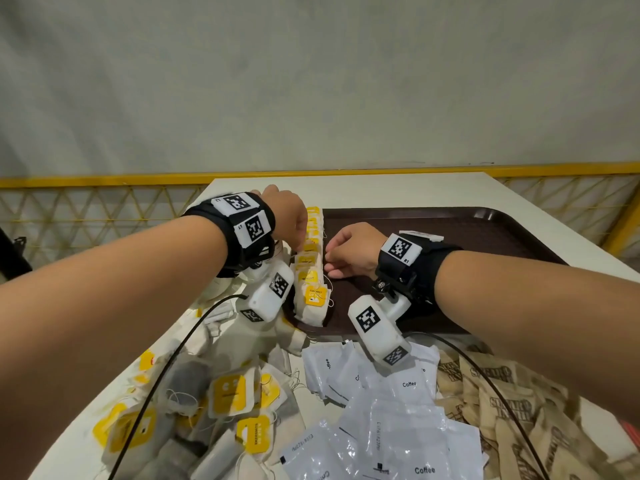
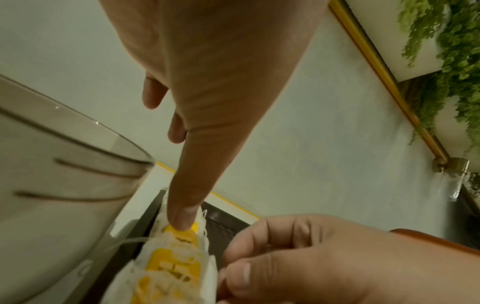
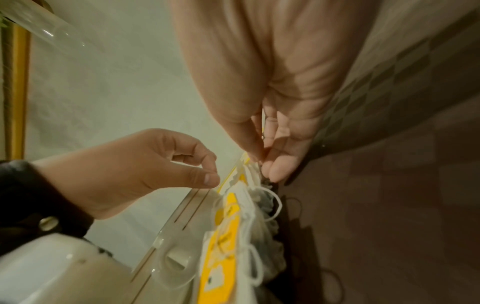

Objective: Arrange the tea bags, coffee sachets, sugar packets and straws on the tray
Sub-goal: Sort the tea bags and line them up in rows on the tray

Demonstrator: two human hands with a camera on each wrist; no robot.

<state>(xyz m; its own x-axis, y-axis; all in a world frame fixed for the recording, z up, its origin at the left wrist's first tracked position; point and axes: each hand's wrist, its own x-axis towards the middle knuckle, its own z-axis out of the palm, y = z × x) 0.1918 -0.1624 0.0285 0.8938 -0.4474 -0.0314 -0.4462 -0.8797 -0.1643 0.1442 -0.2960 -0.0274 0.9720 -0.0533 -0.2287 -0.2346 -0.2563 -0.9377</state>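
A row of tea bags [image 1: 311, 278] with yellow tags stands on edge along the left side of the dark brown tray [image 1: 450, 230]. My left hand [image 1: 299, 244] comes at the row from the left. Its thumb [image 2: 182, 222] presses down on a yellow tag in the row [image 2: 171, 267], and its other fingers are loosely curled. My right hand [image 1: 329, 261] meets the row from the tray side. There its thumb and fingertips [image 3: 275, 172] close together on the edge of the tea bags [image 3: 228, 236]. No straws are in view.
Loose tea bags [image 1: 228, 396] are heaped on the white table at the near left, white coffee sachets [image 1: 398, 427] in the middle, brown sugar packets [image 1: 502, 410] at the right. A clear container [image 2: 64, 174] stands just left of the tray. Black cables cross the heaps.
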